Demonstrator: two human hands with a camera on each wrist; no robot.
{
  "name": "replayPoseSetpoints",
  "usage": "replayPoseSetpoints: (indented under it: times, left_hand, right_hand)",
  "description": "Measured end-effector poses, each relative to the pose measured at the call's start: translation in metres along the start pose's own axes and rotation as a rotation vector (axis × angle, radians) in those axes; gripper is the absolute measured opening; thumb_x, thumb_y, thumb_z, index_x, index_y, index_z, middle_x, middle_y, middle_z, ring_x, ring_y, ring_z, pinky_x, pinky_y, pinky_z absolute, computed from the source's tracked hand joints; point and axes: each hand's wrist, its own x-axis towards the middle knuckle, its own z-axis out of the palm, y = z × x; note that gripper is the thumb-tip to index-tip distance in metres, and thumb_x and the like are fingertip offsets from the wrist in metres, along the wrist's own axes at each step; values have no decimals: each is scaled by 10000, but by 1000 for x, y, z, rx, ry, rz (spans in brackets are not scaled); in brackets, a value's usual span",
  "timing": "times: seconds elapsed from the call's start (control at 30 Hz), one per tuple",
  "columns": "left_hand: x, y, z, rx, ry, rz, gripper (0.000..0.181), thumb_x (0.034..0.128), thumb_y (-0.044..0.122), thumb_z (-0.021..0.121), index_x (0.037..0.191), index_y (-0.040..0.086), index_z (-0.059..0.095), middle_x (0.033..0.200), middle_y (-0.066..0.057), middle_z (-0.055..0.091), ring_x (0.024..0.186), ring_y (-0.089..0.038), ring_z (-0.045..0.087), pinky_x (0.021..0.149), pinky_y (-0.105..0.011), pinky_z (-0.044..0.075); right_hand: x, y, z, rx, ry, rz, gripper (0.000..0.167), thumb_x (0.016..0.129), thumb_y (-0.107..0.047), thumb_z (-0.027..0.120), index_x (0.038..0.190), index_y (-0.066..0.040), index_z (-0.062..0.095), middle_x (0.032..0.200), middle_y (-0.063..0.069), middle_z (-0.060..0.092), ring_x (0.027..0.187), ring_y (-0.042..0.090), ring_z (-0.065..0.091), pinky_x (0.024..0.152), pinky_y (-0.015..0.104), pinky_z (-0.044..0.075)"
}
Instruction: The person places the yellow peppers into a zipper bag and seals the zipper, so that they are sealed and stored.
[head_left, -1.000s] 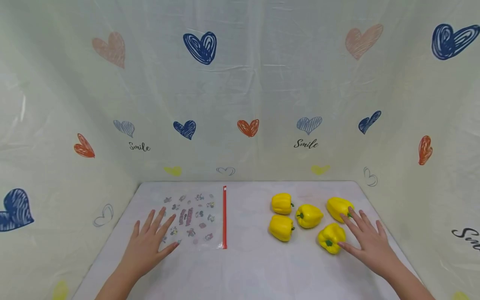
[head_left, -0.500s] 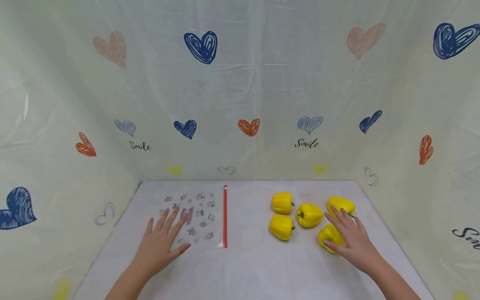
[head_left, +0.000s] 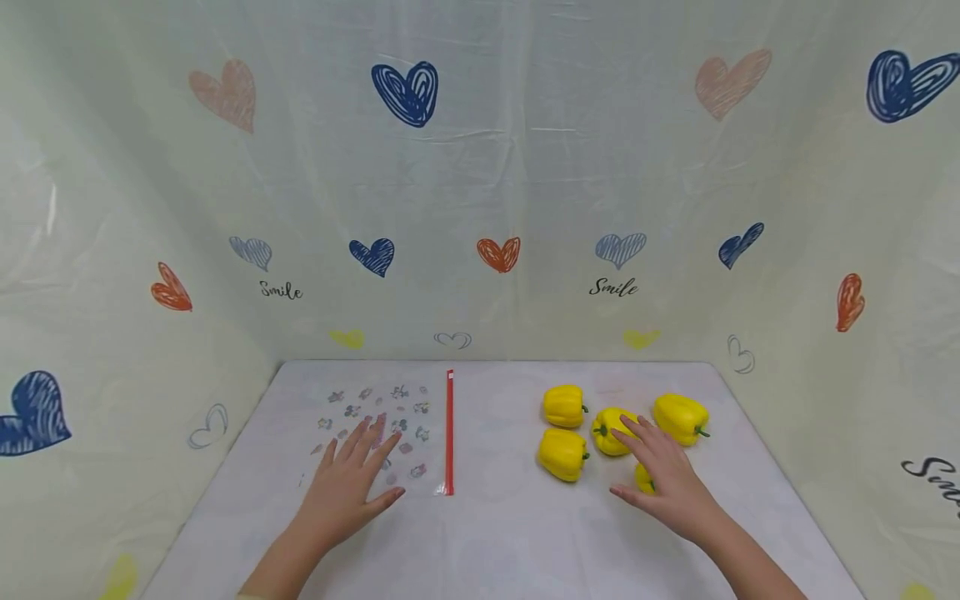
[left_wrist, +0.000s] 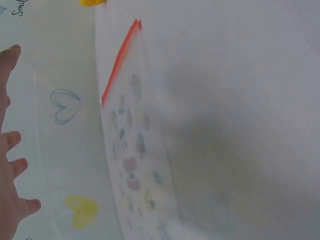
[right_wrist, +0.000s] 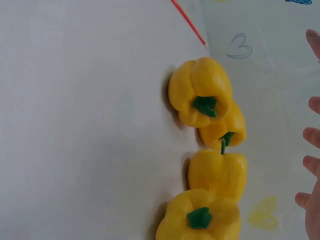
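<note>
In the head view my left hand [head_left: 341, 496], fingers spread, is above the near part of a clear zip bag [head_left: 420, 450] with small printed figures and a red closing strip [head_left: 450, 433]. My right hand [head_left: 667, 483] is also spread, over the group of yellow bell peppers. It covers most of the nearest pepper [head_left: 643, 478] and, in this view, overlaps the edge of the middle pepper [head_left: 611, 429]. Another pepper [head_left: 680, 418] lies behind it to the right. Two peppers, one in front [head_left: 561, 455] and one behind [head_left: 562, 406], lie further left. Neither hand holds anything.
A white table [head_left: 487, 533] carries the bag at left and the peppers at right. A pale curtain [head_left: 480, 183] printed with hearts and "Smile" surrounds its back and sides.
Both hands have moved inward: the left to the right over the bag, the right to the left across the peppers. The right rear pepper is now uncovered. Bag and peppers have stayed in place.
</note>
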Motion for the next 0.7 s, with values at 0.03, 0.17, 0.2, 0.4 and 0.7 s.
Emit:
replayPoseSetpoints:
  times: [0.03,0.17,0.2,0.4,0.7]
  left_hand:
    - [1,2,1,-4,-7,-7,812,793,539,716,1471,186,443,1542,-153,332,1420,-384,238,1071,-686,218]
    - [3,7,2,-11,-16,-15,813,798,546,711,1474,186,437,1543,-156,329,1423,-391,237,1075,-679,220]
    - [4,7,3,-15,-16,-12,810,801,544,711,1473,185,437,1542,-155,331,1420,-395,244,1073,-678,225]
    - [9,12,9,-67,-24,-9,787,819,538,701,1469,178,441,1527,-148,356,1385,-405,316,1048,-679,277]
    - [15,21,20,-114,-46,-34,770,815,510,712,1457,173,452,1514,-149,375,1364,-406,349,1033,-671,311]
  right_hand:
    - [1,-1,2,-3,1,-4,722,845,-482,707,1431,-135,466,1539,106,330,1410,417,210,1085,679,152]
    - [5,-6,7,-1,14,-32,717,833,-476,722,1422,-148,479,1516,107,368,1398,404,247,1078,656,198]
    - [6,-8,8,2,18,-40,713,832,-474,724,1419,-150,483,1509,111,378,1393,401,259,1067,659,215]
    - [13,-16,15,41,18,-101,701,830,-416,751,1414,-125,495,1493,87,406,1363,341,336,1032,646,303]
    - [26,-35,30,106,-19,-96,687,826,-399,765,1409,-138,512,1451,41,467,1318,286,431,1037,557,391]
